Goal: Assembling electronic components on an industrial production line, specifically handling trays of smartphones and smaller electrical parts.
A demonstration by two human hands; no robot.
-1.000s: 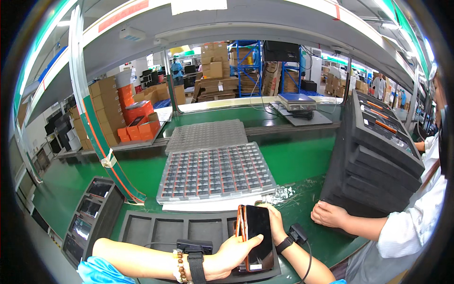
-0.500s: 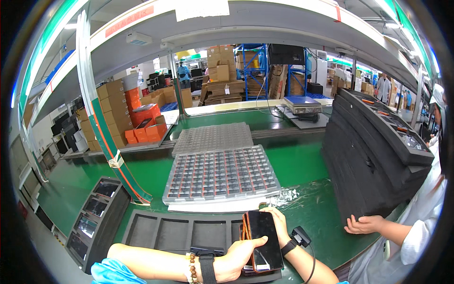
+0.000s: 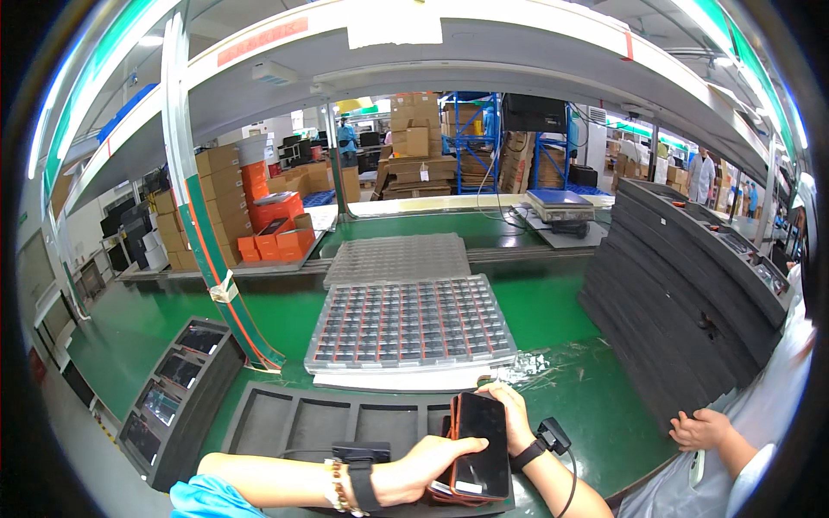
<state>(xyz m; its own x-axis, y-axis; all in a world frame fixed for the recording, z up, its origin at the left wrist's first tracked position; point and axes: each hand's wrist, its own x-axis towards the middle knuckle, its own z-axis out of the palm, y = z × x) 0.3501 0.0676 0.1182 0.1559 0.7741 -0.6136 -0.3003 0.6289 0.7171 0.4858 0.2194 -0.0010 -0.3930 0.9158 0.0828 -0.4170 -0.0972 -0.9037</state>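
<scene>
My left hand (image 3: 420, 470) is closed around a small stack of black smartphones (image 3: 480, 440) with orange-red edges, its thumb across the top screen. At the far right side of the stack, my right hand (image 3: 513, 413) grips too, its fingertips partly hidden behind the phones. Both wrists wear dark straps with small devices. Beneath the phones lies a black foam tray (image 3: 345, 399) with rectangular compartments; those visible on its left side hold nothing. Beyond it, a clear plastic tray (image 3: 410, 324) is filled with rows of small dark parts with orange strips.
Another clear tray (image 3: 397, 257) lies behind. A tall stack of black foam trays (image 3: 665, 285) stands right; foam trays with phones (image 3: 177, 388) sit left, beside a metal post (image 3: 207, 250). A co-worker's hand (image 3: 712, 430) is at right. A scale (image 3: 557, 205) stands farther back.
The view has shifted slightly, moving the scene in the picture. The co-worker's hand has come away from the foam stack, toward the lower right. Both my hands still hold the smartphones.
</scene>
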